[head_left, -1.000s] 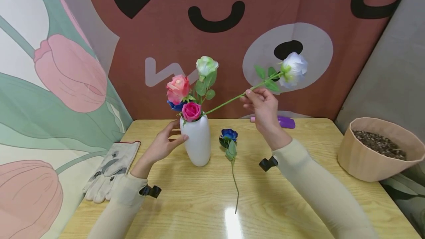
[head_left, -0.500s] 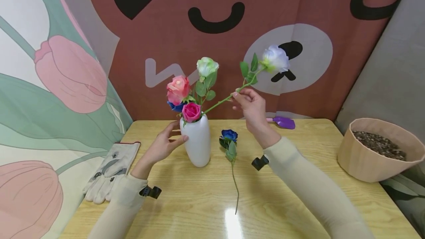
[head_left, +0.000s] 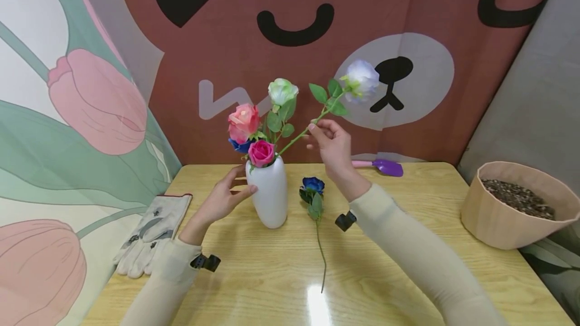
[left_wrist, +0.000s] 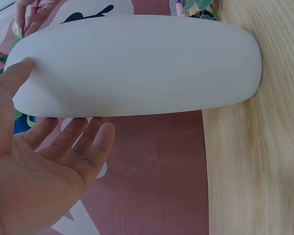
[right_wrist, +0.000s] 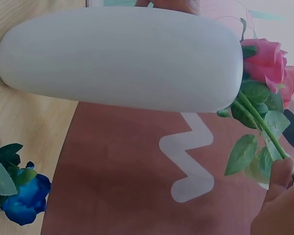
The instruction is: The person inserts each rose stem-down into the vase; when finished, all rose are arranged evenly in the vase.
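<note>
My left hand holds the white vase near its top, thumb on the front and fingers behind; in the left wrist view the thumb and fingertips meet its wall. The vase stands upright on the table. From its mouth rise a coral rose, a magenta rose, a pale green rose and a blue bloom. Between thumb and fingers my right hand pinches the stem of a white rose. That stem slants, its lower end hidden inside the vase mouth.
A blue rose lies on the wooden table right of the vase. Work gloves lie at the left edge, a purple toy shovel at the back. The peach pot at right holds soil.
My right hand has moved left towards the vase, bringing the white rose's head left and its stem steeper. The left hand and vase have stayed put.
</note>
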A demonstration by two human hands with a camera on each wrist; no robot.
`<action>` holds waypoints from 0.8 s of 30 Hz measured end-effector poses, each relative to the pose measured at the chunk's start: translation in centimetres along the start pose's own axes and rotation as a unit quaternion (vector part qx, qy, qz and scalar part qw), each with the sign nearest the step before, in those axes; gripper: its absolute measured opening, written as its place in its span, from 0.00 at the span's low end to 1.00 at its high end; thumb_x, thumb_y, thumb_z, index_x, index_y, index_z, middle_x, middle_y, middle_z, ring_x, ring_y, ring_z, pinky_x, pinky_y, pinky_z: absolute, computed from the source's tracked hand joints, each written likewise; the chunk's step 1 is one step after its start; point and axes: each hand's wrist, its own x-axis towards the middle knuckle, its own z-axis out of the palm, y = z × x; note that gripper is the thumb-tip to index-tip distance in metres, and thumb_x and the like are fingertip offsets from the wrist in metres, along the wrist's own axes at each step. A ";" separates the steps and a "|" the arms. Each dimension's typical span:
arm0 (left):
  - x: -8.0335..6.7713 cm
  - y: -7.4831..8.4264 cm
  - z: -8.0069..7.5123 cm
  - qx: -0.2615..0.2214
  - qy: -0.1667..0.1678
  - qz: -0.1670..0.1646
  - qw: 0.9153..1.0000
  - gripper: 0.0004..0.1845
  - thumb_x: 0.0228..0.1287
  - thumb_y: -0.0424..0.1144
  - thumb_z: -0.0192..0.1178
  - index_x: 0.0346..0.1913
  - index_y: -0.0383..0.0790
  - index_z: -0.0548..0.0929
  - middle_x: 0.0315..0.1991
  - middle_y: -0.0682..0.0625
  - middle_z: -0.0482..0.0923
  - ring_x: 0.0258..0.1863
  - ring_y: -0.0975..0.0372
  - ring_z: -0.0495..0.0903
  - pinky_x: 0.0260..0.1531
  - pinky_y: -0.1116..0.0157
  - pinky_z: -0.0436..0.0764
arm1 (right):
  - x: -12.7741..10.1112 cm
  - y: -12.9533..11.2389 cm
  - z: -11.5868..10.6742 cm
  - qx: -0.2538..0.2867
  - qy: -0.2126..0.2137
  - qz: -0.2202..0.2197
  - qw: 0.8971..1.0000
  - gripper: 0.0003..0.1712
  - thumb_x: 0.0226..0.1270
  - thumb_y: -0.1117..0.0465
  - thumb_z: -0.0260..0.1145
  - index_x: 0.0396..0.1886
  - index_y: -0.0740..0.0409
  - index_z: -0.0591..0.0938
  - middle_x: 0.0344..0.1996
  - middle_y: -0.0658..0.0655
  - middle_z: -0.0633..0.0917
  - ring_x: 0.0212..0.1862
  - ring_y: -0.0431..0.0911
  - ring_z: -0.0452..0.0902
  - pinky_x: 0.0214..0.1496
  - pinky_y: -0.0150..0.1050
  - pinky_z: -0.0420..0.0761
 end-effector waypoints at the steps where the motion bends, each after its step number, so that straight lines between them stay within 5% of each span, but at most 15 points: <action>1: 0.0 0.0 0.0 0.000 0.000 0.000 1.000 0.40 0.67 0.60 0.61 0.76 0.51 0.60 0.74 0.47 0.63 0.68 0.45 0.72 0.57 0.47 0.82 | 0.0 0.1 0.1 -0.002 -0.003 -0.003 1.000 0.06 0.69 0.62 0.68 0.42 0.58 0.82 0.32 0.48 0.87 0.32 0.41 0.88 0.33 0.35 0.86; 6: 0.0 -0.1 0.0 0.001 0.000 -0.001 1.000 0.40 0.67 0.59 0.61 0.76 0.51 0.60 0.74 0.46 0.64 0.68 0.45 0.72 0.57 0.47 0.82 | -0.2 0.4 0.6 -0.016 -0.015 -0.012 1.000 0.12 0.69 0.61 0.68 0.47 0.63 0.82 0.33 0.48 0.87 0.34 0.43 0.88 0.33 0.35 0.86; 15: 0.0 -0.1 0.1 0.000 0.001 0.001 1.000 0.39 0.68 0.59 0.61 0.76 0.50 0.60 0.74 0.46 0.64 0.68 0.45 0.72 0.57 0.47 0.81 | 0.0 1.2 1.4 -0.037 -0.021 -0.001 0.999 0.07 0.68 0.59 0.69 0.40 0.55 0.82 0.31 0.48 0.87 0.35 0.45 0.88 0.32 0.35 0.86; 24: 0.1 -0.1 0.0 -0.003 -0.001 -0.002 1.000 0.39 0.67 0.58 0.61 0.76 0.50 0.60 0.73 0.46 0.65 0.68 0.45 0.72 0.56 0.47 0.82 | 0.0 1.5 2.0 -0.071 -0.050 0.006 0.996 0.17 0.69 0.57 0.69 0.50 0.64 0.82 0.36 0.50 0.87 0.34 0.40 0.87 0.32 0.36 0.87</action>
